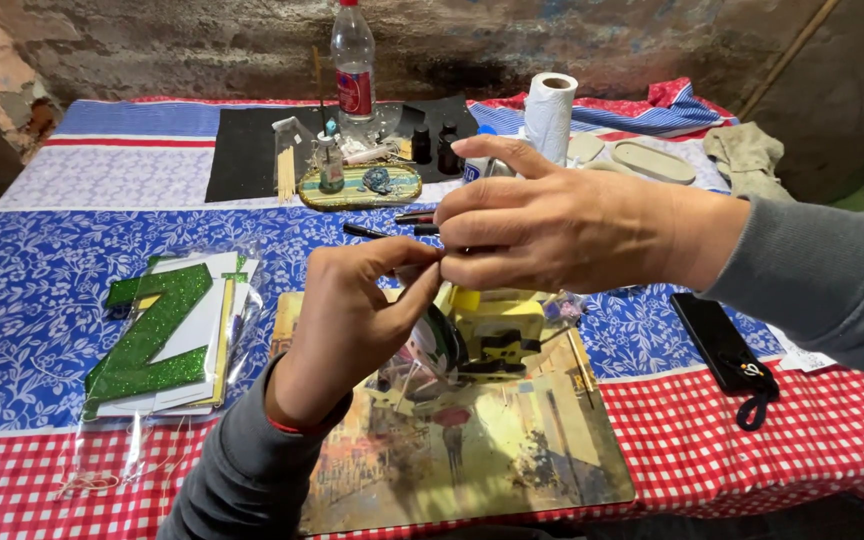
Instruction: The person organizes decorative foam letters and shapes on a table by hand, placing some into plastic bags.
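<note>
Over the patterned tablecloth, near its front edge, left hand and right hand are meeting, fingertips pinching together on something too small to tell above a painted board.

A clear plastic bottle stands upright at the far edge of the table, its red label wrapped around the lower body; at the near left a clear cellophane packet lies flat on the blue flowered cloth, holding a glittery green letter shape over white and yellow sheets; a small glass bottle with a pale label stands on an oval plaque; a black phone lies at the right, its screen dark.
</note>
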